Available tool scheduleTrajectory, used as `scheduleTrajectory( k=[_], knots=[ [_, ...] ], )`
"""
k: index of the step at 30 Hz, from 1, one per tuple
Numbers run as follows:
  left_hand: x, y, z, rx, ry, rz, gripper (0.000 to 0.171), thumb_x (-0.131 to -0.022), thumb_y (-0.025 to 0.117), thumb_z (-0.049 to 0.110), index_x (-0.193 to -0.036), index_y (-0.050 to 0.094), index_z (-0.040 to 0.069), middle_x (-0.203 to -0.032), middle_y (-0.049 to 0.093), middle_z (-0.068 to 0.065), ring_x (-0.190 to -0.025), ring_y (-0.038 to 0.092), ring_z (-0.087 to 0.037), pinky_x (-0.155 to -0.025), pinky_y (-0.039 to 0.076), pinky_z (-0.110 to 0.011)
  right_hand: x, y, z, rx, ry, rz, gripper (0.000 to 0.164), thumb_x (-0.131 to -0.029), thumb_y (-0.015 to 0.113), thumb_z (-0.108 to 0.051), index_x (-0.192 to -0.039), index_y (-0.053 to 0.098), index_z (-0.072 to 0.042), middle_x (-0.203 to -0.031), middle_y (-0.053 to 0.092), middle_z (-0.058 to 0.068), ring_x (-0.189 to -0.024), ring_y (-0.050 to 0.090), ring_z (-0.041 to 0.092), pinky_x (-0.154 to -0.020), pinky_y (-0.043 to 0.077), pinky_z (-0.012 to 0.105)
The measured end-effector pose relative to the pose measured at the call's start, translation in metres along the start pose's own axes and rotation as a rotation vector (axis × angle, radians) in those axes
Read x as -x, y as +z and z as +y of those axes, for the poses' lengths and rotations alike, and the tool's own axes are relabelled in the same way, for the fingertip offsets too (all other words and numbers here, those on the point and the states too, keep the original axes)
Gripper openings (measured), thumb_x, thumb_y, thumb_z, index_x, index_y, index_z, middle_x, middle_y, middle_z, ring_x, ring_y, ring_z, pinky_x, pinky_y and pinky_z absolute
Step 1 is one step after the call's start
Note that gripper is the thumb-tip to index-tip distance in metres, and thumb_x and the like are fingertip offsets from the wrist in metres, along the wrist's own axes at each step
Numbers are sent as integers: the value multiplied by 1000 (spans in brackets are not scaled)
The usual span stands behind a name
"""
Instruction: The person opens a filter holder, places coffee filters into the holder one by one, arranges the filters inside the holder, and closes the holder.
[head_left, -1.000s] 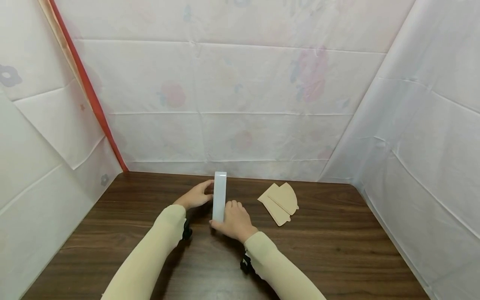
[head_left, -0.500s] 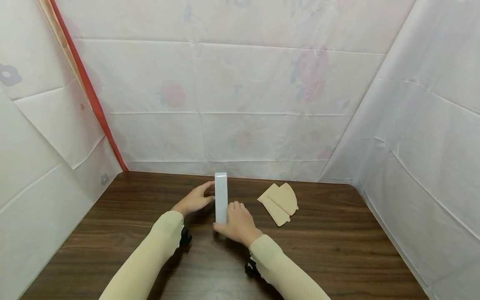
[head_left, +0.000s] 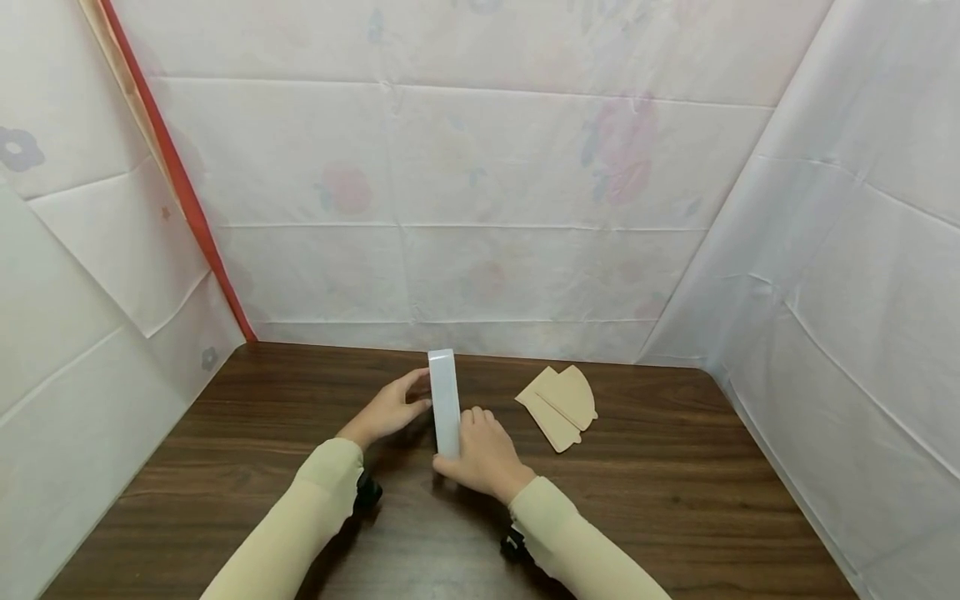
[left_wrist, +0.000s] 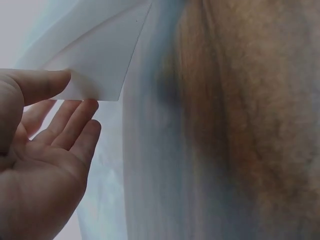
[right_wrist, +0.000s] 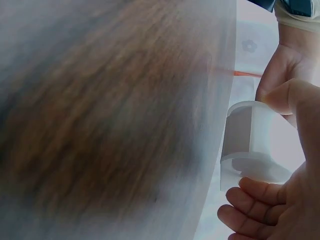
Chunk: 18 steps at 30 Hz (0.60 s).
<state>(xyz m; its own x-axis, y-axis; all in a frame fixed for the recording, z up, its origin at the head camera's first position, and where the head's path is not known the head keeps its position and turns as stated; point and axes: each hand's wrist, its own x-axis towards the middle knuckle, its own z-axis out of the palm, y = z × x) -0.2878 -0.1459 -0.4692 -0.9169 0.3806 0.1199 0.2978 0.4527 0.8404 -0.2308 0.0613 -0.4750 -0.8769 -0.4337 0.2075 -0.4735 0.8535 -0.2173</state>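
A narrow white box-like holder (head_left: 445, 404) stands between both hands at the middle of the table, leaning slightly left in the head view. In the right wrist view the holder (right_wrist: 237, 131) shows a rounded wall and a projecting rim. My left hand (head_left: 386, 410) holds its left side; the left wrist view shows the thumb (left_wrist: 42, 84) over one flat white corner and fingers under its edge. My right hand (head_left: 487, 450) grips the near, lower right part, thumb across the front. Two tan fan-shaped papers, like coffee filters (head_left: 573, 398), lie overlapping to the right.
The dark wood-grain table (head_left: 660, 500) ends at a back wall hung with white patterned sheeting (head_left: 480, 275). Sheeting (head_left: 862, 333) also covers the right side, and a red strip (head_left: 172, 167) runs down the left rear corner.
The white holder has shifted slightly right and nearer, and its lower end has swung right so it leans. Both hands have moved a little nearer with it. The tan papers have not moved.
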Motion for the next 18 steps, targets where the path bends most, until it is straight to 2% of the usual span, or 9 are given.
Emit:
scheduleTrajectory(
  k=[5, 10, 18],
  knots=[
    [7, 3, 1, -1, 36, 34, 55, -99, 65, 9, -149, 44, 5, -139, 56, -18, -127, 54, -36, -104, 42, -55, 6, -3, 4, 12, -54, 46, 52, -77, 67, -46, -102, 59, -2, -89, 51, 3, -81, 48, 17, -74, 47, 31],
    [14, 5, 4, 0, 66, 54, 52, -97, 68, 10, -145, 49, 3, -134, 60, -17, -122, 58, -35, -100, 47, -51, 13, -4, 9, 2, -85, 53, 46, -74, 68, -44, -98, 58, -5, -86, 47, -1, -80, 45, 16, -74, 45, 29],
    [21, 6, 8, -18, 22, 57, 50, -95, 72, 17, -141, 56, 4, -130, 65, -10, -118, 62, -27, -96, 51, -45, 22, -7, 17, -31, -134, 76, 47, -73, 67, -42, -100, 58, -4, -86, 47, -2, -76, 43, 13, -67, 42, 25]
  ],
)
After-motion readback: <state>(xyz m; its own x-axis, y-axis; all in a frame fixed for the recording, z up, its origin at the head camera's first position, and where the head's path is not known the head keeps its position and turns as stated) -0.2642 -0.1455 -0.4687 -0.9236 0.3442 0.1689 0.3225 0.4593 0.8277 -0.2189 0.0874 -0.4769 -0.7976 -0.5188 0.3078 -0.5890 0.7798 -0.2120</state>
